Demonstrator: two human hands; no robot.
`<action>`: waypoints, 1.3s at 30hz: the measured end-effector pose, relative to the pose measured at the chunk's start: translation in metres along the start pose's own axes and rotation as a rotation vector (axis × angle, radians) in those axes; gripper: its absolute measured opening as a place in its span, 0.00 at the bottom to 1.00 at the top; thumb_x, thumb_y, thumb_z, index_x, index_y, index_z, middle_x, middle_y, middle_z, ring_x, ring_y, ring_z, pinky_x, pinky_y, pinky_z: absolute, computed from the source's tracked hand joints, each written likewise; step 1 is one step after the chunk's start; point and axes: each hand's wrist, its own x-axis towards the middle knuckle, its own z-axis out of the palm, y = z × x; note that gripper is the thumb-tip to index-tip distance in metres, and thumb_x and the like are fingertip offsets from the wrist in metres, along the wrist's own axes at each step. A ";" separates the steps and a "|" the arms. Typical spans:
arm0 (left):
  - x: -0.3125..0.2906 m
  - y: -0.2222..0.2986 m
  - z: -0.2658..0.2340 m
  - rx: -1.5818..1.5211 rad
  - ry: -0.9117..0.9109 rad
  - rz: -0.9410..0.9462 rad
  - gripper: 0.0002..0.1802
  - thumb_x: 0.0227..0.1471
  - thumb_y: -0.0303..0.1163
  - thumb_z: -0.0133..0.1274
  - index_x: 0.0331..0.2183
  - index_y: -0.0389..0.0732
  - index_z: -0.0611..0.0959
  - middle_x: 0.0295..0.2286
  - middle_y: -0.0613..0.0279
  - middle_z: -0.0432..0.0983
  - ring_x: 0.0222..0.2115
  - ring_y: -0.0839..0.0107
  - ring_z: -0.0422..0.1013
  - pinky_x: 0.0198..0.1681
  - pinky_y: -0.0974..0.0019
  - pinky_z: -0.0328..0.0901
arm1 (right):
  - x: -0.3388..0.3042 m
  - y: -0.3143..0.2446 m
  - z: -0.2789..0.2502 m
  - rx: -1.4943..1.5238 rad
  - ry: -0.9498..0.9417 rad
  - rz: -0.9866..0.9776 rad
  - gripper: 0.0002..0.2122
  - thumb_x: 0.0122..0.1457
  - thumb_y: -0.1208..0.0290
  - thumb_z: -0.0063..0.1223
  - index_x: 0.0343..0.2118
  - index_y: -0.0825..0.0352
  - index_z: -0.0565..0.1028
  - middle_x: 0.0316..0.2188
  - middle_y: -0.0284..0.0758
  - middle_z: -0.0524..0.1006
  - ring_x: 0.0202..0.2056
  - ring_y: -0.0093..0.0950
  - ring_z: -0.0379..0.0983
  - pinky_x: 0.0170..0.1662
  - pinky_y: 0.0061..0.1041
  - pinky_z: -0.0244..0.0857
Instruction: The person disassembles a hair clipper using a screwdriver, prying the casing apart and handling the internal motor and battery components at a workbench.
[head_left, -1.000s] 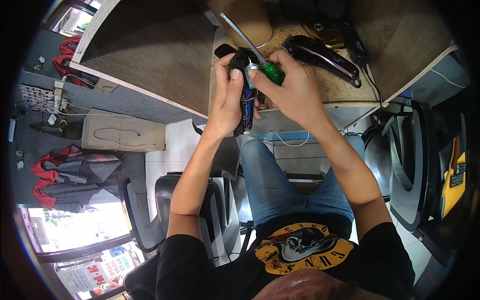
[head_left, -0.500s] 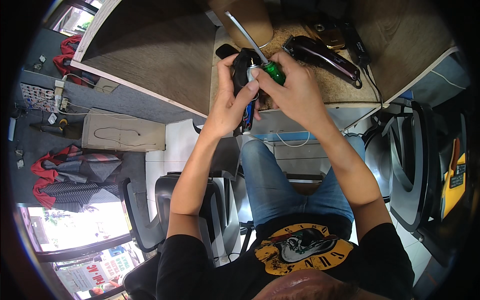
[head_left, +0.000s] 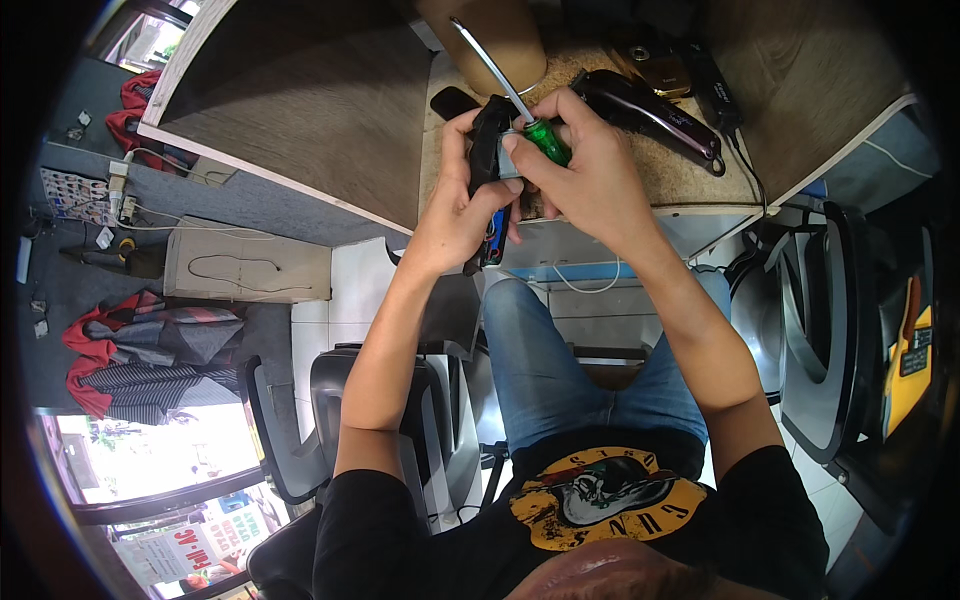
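Over the shelf's front edge, my left hand (head_left: 452, 222) is closed around an opened hair clipper (head_left: 487, 145) with a black housing. A silver motor-like part (head_left: 507, 152) and a blue section (head_left: 495, 240) show inside it. My right hand (head_left: 600, 180) keeps a screwdriver (head_left: 546, 142) with a clear green handle tucked in its fingers, its metal shaft pointing up and left, off the clipper. The right thumb presses on the silver part, and the left thumb lies just below. Fingers hide much of the clipper's middle.
On the shelf (head_left: 700, 190) lie a second, dark hair clipper (head_left: 650, 118), a gold-coloured device (head_left: 655, 72), a black corded adapter (head_left: 712, 95) and a small black object (head_left: 453, 102). A brown cylindrical container (head_left: 480, 45) stands behind. Wooden side panels (head_left: 300, 100) flank the shelf.
The silver part has shifted within the clipper, and its pointed tip no longer shows. My right thumb has moved slightly, and the left thumb a little lower. The screwdriver stays nearly in place.
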 end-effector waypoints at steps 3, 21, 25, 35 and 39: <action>0.000 0.000 0.001 -0.002 -0.001 0.008 0.37 0.59 0.19 0.48 0.64 0.46 0.51 0.34 0.56 0.71 0.25 0.70 0.74 0.25 0.65 0.74 | -0.001 0.001 0.001 0.028 0.004 0.009 0.14 0.62 0.67 0.62 0.41 0.72 0.73 0.19 0.37 0.79 0.17 0.25 0.78 0.20 0.25 0.69; 0.000 -0.004 -0.007 -0.042 -0.007 -0.027 0.34 0.59 0.23 0.45 0.63 0.46 0.52 0.36 0.53 0.72 0.25 0.69 0.75 0.24 0.63 0.76 | 0.001 0.003 0.010 0.047 0.019 -0.030 0.12 0.64 0.66 0.61 0.41 0.69 0.75 0.21 0.37 0.80 0.17 0.26 0.78 0.21 0.27 0.69; 0.004 -0.007 -0.013 -0.122 0.006 -0.028 0.34 0.57 0.24 0.45 0.63 0.45 0.54 0.38 0.52 0.72 0.25 0.67 0.75 0.23 0.62 0.76 | 0.001 0.013 0.004 -0.050 0.022 -0.175 0.13 0.63 0.65 0.61 0.45 0.68 0.77 0.20 0.36 0.79 0.17 0.25 0.77 0.21 0.26 0.68; 0.001 -0.004 -0.017 -0.169 -0.006 -0.045 0.40 0.49 0.29 0.44 0.65 0.45 0.55 0.38 0.48 0.72 0.23 0.64 0.74 0.21 0.62 0.75 | 0.001 0.000 -0.004 0.082 -0.231 0.042 0.21 0.59 0.66 0.66 0.54 0.68 0.74 0.24 0.31 0.76 0.17 0.22 0.73 0.20 0.26 0.64; 0.001 -0.005 -0.016 -0.179 -0.044 -0.023 0.42 0.48 0.32 0.44 0.66 0.46 0.54 0.38 0.44 0.72 0.21 0.60 0.75 0.20 0.61 0.74 | 0.000 0.010 0.000 -0.126 -0.112 -0.149 0.20 0.56 0.69 0.66 0.49 0.68 0.73 0.23 0.37 0.77 0.20 0.33 0.76 0.25 0.31 0.68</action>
